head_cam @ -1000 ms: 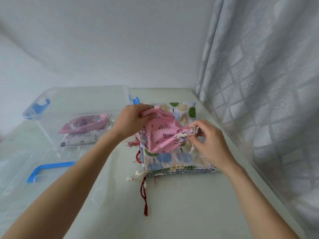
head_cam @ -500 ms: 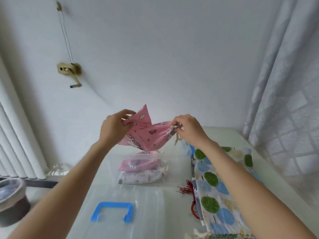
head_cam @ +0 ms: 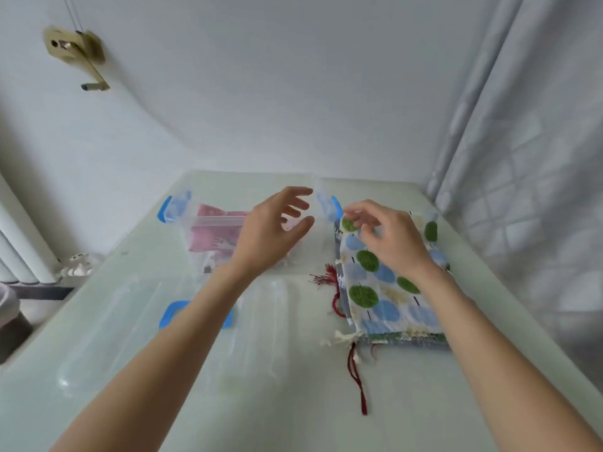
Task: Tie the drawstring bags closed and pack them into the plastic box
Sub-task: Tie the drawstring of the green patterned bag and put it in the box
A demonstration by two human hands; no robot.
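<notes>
We find the left hand (head_cam: 274, 230) spread, holding nothing, above the plastic box (head_cam: 177, 208) containing pink bags (head_cam: 212, 233). The right hand (head_cam: 388, 236), loosely curled and empty, hovers over the tree-print bag (head_cam: 375, 288) stack, seemingly to take one.

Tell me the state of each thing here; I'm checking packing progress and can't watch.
left hand: open, empty, above the plastic box
right hand: fingers loosely curled, holding nothing, over the tree-print bag
plastic box: lid off, pink bag inside
box lid: flat on the table
tree-print bag: on top of the stack, not packed
</notes>
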